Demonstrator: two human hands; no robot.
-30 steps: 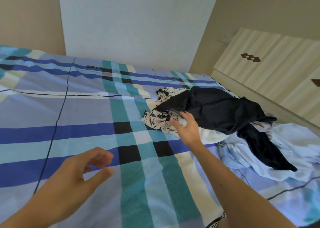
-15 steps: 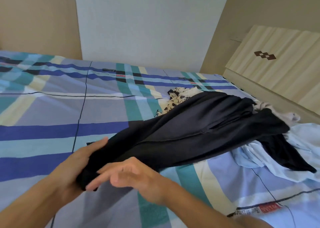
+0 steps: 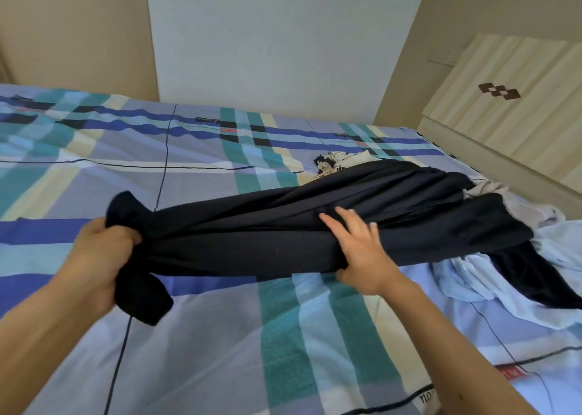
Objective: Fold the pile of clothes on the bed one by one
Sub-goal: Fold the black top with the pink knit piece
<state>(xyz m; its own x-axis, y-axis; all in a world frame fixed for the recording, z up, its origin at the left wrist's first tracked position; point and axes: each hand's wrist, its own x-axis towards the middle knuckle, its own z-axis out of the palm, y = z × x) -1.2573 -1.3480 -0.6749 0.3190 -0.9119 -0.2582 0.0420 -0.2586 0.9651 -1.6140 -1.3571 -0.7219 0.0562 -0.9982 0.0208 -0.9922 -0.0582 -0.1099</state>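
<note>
Now I see the black garment (image 3: 283, 235) pulled out into a long, soft roll of matte, thin cloth, creased lengthwise and lifted off the bed sheet (image 3: 220, 336) between 2 hands. The left hand (image 3: 100, 257) is clenched round one bunched end, with a limp flap hanging below the fist. The right hand (image 3: 362, 254) lies over the middle of the roll, fingers spread flat on top and the thumb hooked under the lower edge. The far end trails into the pile at the right, over a crumpled pale blue garment (image 3: 504, 288) and beside a white piece with black print (image 3: 333, 159).

Half a second ago the right hand sat close to the left one; it has since moved along the cloth toward the pile, and the garment is stretched longer and higher. 1 second ago the left hand held nothing.

The sheet is smooth cotton, checked in blue, teal, cream and black. Behind it stand a plain pale wall (image 3: 283, 36) and a ribbed, light wooden headboard (image 3: 504, 115) with a dark diamond inlay.
</note>
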